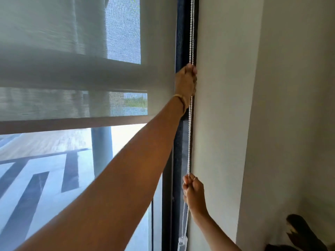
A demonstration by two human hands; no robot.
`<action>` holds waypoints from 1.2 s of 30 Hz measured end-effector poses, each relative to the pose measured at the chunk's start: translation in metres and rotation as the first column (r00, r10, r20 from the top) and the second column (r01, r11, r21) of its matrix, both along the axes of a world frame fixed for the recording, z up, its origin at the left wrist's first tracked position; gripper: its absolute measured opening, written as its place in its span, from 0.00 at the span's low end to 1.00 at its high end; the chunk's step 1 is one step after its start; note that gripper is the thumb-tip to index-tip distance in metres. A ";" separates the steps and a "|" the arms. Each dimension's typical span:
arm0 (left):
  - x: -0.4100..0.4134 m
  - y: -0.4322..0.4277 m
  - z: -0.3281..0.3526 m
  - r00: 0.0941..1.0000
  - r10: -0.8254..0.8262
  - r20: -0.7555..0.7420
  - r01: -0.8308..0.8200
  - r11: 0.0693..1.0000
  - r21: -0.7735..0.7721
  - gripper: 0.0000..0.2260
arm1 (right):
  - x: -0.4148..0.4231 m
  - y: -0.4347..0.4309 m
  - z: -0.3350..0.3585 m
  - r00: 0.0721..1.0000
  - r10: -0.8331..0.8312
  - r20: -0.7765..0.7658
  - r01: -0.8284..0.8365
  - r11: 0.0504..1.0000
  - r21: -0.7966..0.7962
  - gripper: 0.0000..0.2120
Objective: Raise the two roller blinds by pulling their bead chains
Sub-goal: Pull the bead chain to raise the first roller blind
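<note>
A sheer grey roller blind covers the upper window, and its bottom bar hangs about halfway down. A white bead chain runs down the dark window frame at the right. High on this chain, my left hand is closed around it, arm stretched up and a gold bangle on the wrist. Lower down, my right hand is fisted on the same chain. The chain's plastic weight hangs near the bottom edge. I cannot make out a second blind apart from this one.
The dark window frame stands between the glass and a white wall on the right. Below the blind, paved ground with dark stripes and a pillar show through the glass. A dark object sits at the bottom right.
</note>
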State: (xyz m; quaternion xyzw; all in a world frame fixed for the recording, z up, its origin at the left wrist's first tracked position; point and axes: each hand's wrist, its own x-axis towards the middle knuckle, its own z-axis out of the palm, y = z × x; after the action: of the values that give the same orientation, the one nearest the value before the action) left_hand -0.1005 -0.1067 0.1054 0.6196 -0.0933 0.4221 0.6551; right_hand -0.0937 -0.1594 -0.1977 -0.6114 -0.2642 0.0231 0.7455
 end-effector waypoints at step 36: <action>0.000 0.011 -0.128 0.966 0.219 -0.135 -0.203 0.972 0.121 0.09 | 0.014 -0.006 0.325 0.946 0.251 0.204 -0.279 0.953 0.120 0.15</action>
State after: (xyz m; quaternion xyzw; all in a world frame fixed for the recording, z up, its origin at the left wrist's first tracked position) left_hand -0.1005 -0.0954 -0.0225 0.6895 -0.0006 0.4369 0.5777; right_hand -0.0794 -0.1656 0.1274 -0.5131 -0.4137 0.0466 0.7506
